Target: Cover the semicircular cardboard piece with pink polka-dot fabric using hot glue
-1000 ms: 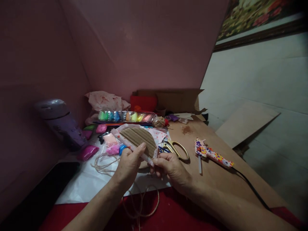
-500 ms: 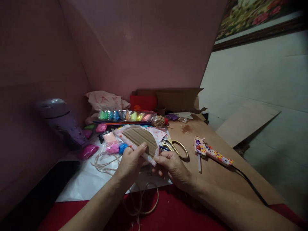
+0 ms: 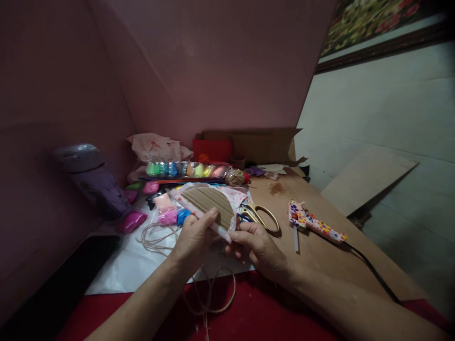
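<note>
White paper (image 3: 117, 272) beneath, left thumb (image 3: 208, 219) on cardboard (image 3: 208, 200)

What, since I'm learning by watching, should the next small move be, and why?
Probably press the lower corner of the white red-dotted fabric down onto the curved brown corrugated cardboard: the right hand pinches that corner, while the left hand holds the cardboard, thumb on top.

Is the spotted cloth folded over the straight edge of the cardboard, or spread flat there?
Folded over: a narrow strip of cloth lies on the cardboard along that edge.
</note>
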A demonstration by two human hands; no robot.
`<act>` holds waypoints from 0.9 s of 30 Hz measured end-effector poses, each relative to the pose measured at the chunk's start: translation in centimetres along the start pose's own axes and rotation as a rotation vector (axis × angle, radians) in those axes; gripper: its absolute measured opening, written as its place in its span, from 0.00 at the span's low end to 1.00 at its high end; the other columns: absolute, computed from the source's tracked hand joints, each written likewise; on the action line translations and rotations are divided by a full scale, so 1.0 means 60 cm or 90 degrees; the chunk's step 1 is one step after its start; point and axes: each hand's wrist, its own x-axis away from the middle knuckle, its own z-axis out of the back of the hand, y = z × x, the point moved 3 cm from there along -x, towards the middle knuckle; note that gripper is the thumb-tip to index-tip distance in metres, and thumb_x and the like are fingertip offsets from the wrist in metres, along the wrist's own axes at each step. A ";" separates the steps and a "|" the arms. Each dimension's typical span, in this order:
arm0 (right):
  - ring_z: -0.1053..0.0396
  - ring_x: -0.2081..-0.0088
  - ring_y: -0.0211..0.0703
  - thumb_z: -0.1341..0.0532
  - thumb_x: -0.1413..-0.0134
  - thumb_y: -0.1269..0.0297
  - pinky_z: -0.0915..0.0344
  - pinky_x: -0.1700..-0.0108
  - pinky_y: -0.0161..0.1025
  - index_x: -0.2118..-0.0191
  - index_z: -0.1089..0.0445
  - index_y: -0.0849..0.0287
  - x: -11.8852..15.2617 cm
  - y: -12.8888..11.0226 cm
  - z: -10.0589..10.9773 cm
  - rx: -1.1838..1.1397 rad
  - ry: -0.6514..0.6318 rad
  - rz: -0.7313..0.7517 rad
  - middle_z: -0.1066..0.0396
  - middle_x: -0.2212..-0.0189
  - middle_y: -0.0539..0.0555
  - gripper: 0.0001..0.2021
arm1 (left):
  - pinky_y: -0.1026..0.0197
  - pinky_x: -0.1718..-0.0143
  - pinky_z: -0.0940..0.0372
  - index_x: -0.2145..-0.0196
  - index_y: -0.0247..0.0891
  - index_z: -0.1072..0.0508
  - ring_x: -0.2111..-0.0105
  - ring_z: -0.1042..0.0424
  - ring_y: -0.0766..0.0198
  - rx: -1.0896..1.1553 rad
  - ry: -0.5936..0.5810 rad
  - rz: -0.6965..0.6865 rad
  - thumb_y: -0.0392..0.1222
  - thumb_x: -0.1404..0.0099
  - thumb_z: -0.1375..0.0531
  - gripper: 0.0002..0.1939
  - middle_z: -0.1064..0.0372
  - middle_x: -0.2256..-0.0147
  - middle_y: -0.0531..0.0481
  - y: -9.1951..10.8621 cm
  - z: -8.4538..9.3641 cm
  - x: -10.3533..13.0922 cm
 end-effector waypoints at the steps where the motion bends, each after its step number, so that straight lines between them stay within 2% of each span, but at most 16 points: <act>1: 0.43 0.85 0.29 0.39 0.57 0.62 0.49 0.85 0.27 0.78 0.31 0.64 0.000 0.000 0.000 0.005 0.010 0.000 0.30 0.83 0.51 0.09 | 0.65 0.78 0.36 0.76 0.32 0.30 0.82 0.35 0.69 0.000 -0.001 0.000 0.38 0.48 0.38 0.06 0.34 0.82 0.55 -0.001 0.000 0.000; 5: 0.44 0.85 0.29 0.39 0.56 0.60 0.48 0.85 0.27 0.79 0.32 0.64 0.002 -0.002 -0.004 0.015 0.024 0.003 0.31 0.83 0.51 0.11 | 0.62 0.81 0.36 0.75 0.32 0.31 0.83 0.33 0.65 -0.008 -0.010 0.010 0.38 0.45 0.40 0.06 0.33 0.82 0.53 -0.006 0.001 0.001; 8: 0.41 0.82 0.31 0.40 0.53 0.58 0.45 0.83 0.28 0.74 0.31 0.64 0.004 -0.001 -0.007 -0.009 -0.016 -0.006 0.30 0.79 0.52 0.12 | 0.60 0.83 0.37 0.75 0.32 0.33 0.85 0.33 0.63 -0.013 0.012 0.037 0.39 0.44 0.43 0.07 0.33 0.83 0.50 -0.010 0.006 0.000; 11: 0.40 0.80 0.31 0.39 0.54 0.62 0.43 0.79 0.28 0.72 0.30 0.64 0.004 0.004 -0.006 0.006 -0.035 0.007 0.30 0.76 0.52 0.09 | 0.59 0.83 0.37 0.76 0.32 0.34 0.85 0.33 0.62 -0.020 0.038 0.052 0.40 0.44 0.44 0.08 0.32 0.83 0.48 -0.014 0.011 -0.002; 14: 0.41 0.80 0.30 0.38 0.55 0.64 0.45 0.79 0.28 0.73 0.30 0.64 0.002 0.010 -0.002 0.054 -0.010 0.017 0.31 0.78 0.51 0.07 | 0.60 0.84 0.38 0.76 0.33 0.35 0.86 0.34 0.61 -0.029 0.066 0.033 0.39 0.45 0.44 0.06 0.33 0.84 0.49 -0.016 0.012 -0.002; 22: 0.44 0.85 0.29 0.39 0.54 0.58 0.48 0.83 0.29 0.77 0.33 0.63 -0.005 0.017 -0.002 0.092 0.029 0.007 0.32 0.81 0.50 0.12 | 0.60 0.84 0.38 0.77 0.35 0.36 0.88 0.35 0.62 -0.050 0.083 0.037 0.41 0.45 0.43 0.08 0.34 0.86 0.51 -0.018 0.010 0.001; 24: 0.44 0.85 0.29 0.39 0.54 0.58 0.47 0.83 0.29 0.77 0.33 0.63 -0.003 0.015 -0.003 0.095 0.026 0.007 0.33 0.81 0.50 0.12 | 0.59 0.84 0.39 0.76 0.34 0.35 0.88 0.35 0.61 -0.052 0.079 0.024 0.40 0.44 0.44 0.07 0.34 0.85 0.51 -0.016 0.009 0.002; 27: 0.41 0.83 0.30 0.40 0.53 0.57 0.45 0.82 0.29 0.73 0.32 0.63 0.000 0.007 -0.006 0.060 -0.014 0.026 0.31 0.79 0.51 0.12 | 0.58 0.84 0.38 0.78 0.34 0.34 0.88 0.34 0.61 -0.045 0.029 0.024 0.41 0.42 0.45 0.10 0.33 0.86 0.49 -0.013 0.005 0.004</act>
